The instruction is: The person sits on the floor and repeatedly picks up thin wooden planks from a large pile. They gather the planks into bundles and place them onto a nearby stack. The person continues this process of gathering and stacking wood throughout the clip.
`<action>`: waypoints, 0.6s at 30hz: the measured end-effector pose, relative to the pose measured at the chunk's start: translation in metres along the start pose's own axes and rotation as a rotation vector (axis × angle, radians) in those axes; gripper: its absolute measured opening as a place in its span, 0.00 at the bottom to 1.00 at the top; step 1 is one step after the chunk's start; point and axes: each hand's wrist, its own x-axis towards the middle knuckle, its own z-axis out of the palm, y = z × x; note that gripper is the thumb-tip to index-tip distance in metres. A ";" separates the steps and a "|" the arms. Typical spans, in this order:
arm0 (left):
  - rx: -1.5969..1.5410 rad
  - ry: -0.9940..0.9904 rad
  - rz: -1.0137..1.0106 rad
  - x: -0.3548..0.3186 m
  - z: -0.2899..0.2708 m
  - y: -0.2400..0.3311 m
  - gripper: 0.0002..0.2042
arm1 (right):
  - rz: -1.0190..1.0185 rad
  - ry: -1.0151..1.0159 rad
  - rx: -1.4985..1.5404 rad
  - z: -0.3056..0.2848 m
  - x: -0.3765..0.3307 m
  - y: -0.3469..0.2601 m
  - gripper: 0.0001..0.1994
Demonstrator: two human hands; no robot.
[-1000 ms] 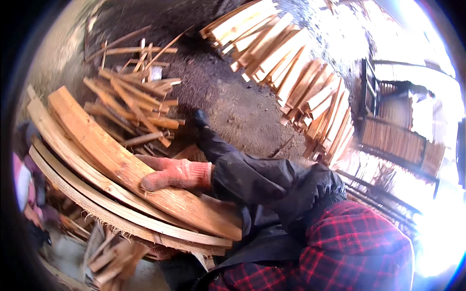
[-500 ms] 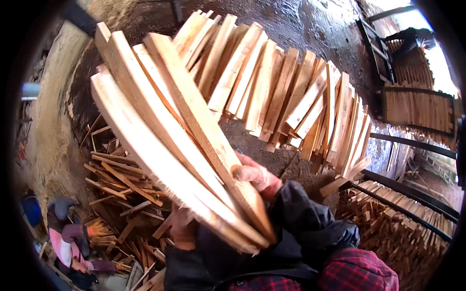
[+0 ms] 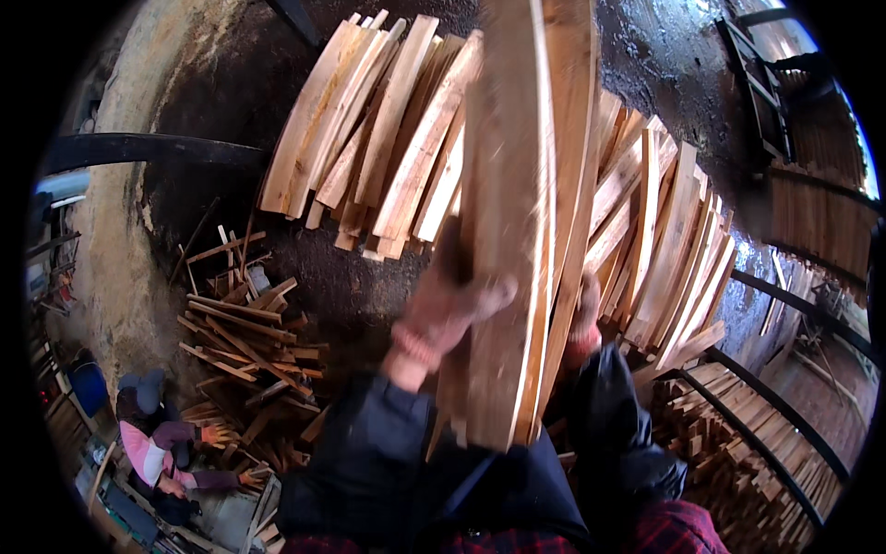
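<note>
A bundle of several long wooden planks [image 3: 509,240] stands nearly upright in front of me, gripped between my two gloved hands. My left hand [image 3: 449,312] presses on the bundle's left side, with its thumb across the plank face and its other fingers partly hidden. On the right side, my right hand [image 3: 583,323] is closed against the planks, much of it behind them. Beyond the bundle, a long row of leaning planks [image 3: 399,134] lies on the dark ground, partly covered by what I hold.
Loose wood offcuts [image 3: 245,337] form a heap at the left. A person [image 3: 157,439] with orange gloves sits low beside it. Stacked wood [image 3: 729,434] lies at the lower right behind black bars [image 3: 757,439]. A dark beam [image 3: 152,150] crosses at the upper left.
The planks have swung from leaning left to nearly upright and moved right. My left hand, earlier low behind the planks, is now higher on their left side; my right hand has moved to their right side.
</note>
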 end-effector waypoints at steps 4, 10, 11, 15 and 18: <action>0.793 0.130 -0.008 0.088 -0.019 -0.013 0.54 | -0.016 0.331 -0.052 0.004 0.075 -0.007 0.36; 1.330 0.090 -0.238 0.075 -0.055 -0.081 0.45 | 0.163 0.621 -0.782 -0.040 0.103 0.029 0.52; 1.324 0.099 -0.149 0.056 -0.071 -0.092 0.44 | 0.123 0.612 -0.842 -0.046 0.111 0.042 0.52; 1.178 0.146 -0.189 -0.026 -0.111 -0.110 0.39 | 0.171 0.479 -0.955 -0.025 0.117 0.075 0.37; 1.062 0.065 -0.284 -0.086 -0.137 -0.146 0.34 | 0.268 0.186 -0.955 -0.031 0.093 0.063 0.29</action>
